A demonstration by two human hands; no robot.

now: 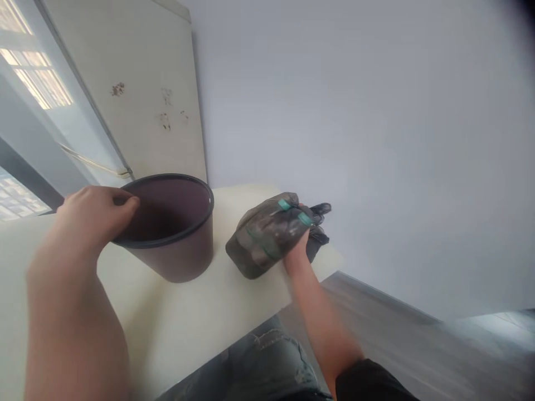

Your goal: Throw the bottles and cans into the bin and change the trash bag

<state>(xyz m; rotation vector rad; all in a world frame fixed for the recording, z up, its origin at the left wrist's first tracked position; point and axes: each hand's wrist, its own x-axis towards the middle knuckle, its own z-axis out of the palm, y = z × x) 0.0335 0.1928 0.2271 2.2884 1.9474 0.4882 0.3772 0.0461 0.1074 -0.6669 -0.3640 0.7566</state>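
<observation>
A brown-purple trash bin (pixel 178 259) with a dark rim stands on the pale tabletop, and no contents show in the part of its inside I can see. My left hand (pixel 94 209) is closed over the bin's near-left rim, thumb at the inner side. To the right of the bin is a filled, dark see-through garbage bag (pixel 261 239) with green bottle caps (pixel 298 211) showing at its upper side. My right hand (pixel 297 250) is at the gathered end of the bag, closed around it. The bag hides most of those fingers.
The pale table (pixel 200 317) ends in front of my legs in torn jeans (pixel 267 362). A white cabinet or fridge (pixel 154 67) with rust-coloured marks stands behind the bin. A plain wall (pixel 355 111) rises behind the bag, with grey floor (pixel 376 323) at right.
</observation>
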